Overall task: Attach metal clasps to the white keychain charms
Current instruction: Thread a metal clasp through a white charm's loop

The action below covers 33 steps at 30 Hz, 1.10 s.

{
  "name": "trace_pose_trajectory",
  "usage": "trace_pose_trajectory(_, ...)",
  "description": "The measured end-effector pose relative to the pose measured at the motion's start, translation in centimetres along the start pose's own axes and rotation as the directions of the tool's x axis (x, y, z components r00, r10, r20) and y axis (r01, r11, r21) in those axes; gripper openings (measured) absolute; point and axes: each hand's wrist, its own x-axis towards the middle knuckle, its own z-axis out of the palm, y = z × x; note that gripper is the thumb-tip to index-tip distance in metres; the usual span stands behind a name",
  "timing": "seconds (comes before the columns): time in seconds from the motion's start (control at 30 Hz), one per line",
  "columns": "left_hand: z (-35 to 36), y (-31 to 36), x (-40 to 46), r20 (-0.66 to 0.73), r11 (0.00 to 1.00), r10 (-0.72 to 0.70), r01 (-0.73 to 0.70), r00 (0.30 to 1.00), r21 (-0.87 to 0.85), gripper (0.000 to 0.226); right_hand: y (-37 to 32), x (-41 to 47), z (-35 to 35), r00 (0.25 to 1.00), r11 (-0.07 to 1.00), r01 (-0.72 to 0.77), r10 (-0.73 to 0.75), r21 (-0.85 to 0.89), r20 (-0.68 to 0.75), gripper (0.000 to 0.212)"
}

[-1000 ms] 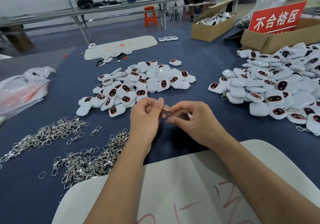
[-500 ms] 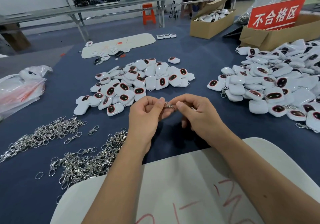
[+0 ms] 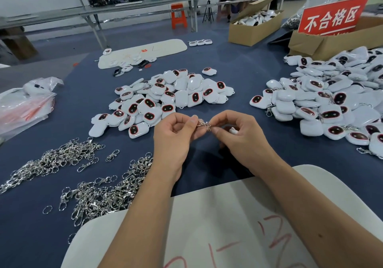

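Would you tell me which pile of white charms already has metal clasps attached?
The right-hand pile; clasps hang from its charms, unlike the centre pile.

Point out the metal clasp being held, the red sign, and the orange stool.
metal clasp (image 3: 202, 123), head view, its hook end between both hands.
red sign (image 3: 332, 17), head view, middle of its face.
orange stool (image 3: 178, 16), head view, its legs.

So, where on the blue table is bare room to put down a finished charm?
Bare blue cloth lies between the middle charm pile and the right charm pile. The left near side is crowded with metal clasps.
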Motion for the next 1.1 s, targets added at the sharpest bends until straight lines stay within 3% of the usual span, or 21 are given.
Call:
trace_pose_trajectory(0.17, -0.02, -0.09, 0.01, 0.033, 1.000, 0.008, -0.008, 0.999, 0.013, 0.014, -0.26, -0.09, -0.06, 0.999, 0.999, 0.021, -0.023, 0.041, 0.045, 0.012)
trace_pose_trajectory(0.43, -0.39, 0.10, 0.19, -0.007, 0.999, 0.041, -0.040, 0.999, 0.024, 0.014, 0.04, -0.04, -0.09, 0.997, 0.996, -0.024, 0.031, 0.083, -0.076, 0.014)
trace_pose_trajectory(0.53, -0.36, 0.03, 0.14, 0.079, 0.974, 0.118, -0.131, 0.990, 0.186, 0.002, -0.06, -0.12, -0.05, 0.998, 0.996, -0.027, 0.031, 0.080, -0.054, 0.016)
trace_pose_trajectory(0.6, -0.24, -0.20, 0.04, 0.211, 0.902, 0.176, -0.243, 0.961, 0.356, 0.010, -0.06, -0.16, 0.04, 0.999, 1.000, -0.004, 0.004, 0.004, -0.042, 0.016)
trace_pose_trajectory(0.67, -0.04, -0.28, -0.11, 0.275, 0.860, 0.153, -0.265, 0.949, 0.437, 0.011, 0.01, -0.19, 0.03, 0.999, 0.998, 0.009, -0.013, -0.067, -0.047, 0.019)
trace_pose_trajectory(1.1, -0.09, -0.23, -0.28, 0.250, 0.820, 0.163, -0.272, 0.954, 0.504, 0.016, -0.17, -0.20, 0.21, 0.988, 0.992, 0.041, -0.059, -0.123, -0.143, 0.013)
